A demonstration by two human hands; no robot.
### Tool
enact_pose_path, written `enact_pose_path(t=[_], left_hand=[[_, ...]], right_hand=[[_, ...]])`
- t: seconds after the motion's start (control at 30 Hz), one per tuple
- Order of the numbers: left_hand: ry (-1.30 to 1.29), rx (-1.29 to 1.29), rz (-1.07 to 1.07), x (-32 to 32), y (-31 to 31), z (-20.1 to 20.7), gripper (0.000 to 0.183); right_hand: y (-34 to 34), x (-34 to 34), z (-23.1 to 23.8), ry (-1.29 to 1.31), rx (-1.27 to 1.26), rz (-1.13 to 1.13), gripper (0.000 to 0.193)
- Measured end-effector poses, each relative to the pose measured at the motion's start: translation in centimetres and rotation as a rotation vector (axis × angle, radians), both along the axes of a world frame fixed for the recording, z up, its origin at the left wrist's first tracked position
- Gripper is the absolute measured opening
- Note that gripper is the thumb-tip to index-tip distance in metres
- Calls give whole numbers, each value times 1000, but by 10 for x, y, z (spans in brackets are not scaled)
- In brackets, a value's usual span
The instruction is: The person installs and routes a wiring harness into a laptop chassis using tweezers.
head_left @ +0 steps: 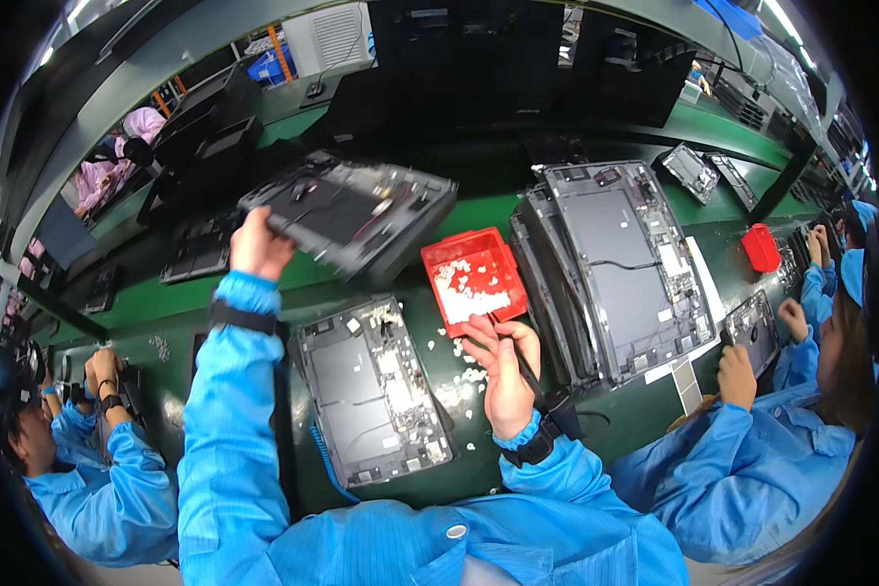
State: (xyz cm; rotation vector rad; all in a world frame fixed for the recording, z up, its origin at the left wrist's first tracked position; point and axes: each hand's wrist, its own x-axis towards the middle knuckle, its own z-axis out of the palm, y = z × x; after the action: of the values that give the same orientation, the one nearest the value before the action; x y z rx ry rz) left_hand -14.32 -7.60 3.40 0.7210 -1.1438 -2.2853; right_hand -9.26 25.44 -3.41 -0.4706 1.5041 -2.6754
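Note:
My left hand [256, 246] is raised at the far left side of the bench, closed on the edge of a dark grey laptop chassis [337, 205]. That chassis is tilted, blurred, and looks thick enough to be more than one. Below it lies another open laptop chassis [347, 381] with circuit boards showing. My right hand [510, 386] is palm up at the near edge of a red plastic bin [506, 262] holding small white pieces. A thin dark stick-like tool [526, 369] rests between its thumb and fingers; its tip cannot be made out.
A stack of laptop chassis [606, 254] stands right of the bin. Loose white pieces [471, 376] lie on the green bench. A coiled blue cord [324, 459] runs beside the near chassis. Co-workers in blue sit on both sides; a smaller red bin [761, 248] is at right.

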Motion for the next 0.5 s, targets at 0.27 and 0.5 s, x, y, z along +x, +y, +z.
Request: enact_pose_path(t=[0.27,0.5], left_hand=[[-55,115,22,-159,112,-30,33],[-176,196,-31,-177,148,-66,36]], right_hand=[[-1,1,-14,-1,-4,8,20],[-1,4,-8,11,11,24,21]])
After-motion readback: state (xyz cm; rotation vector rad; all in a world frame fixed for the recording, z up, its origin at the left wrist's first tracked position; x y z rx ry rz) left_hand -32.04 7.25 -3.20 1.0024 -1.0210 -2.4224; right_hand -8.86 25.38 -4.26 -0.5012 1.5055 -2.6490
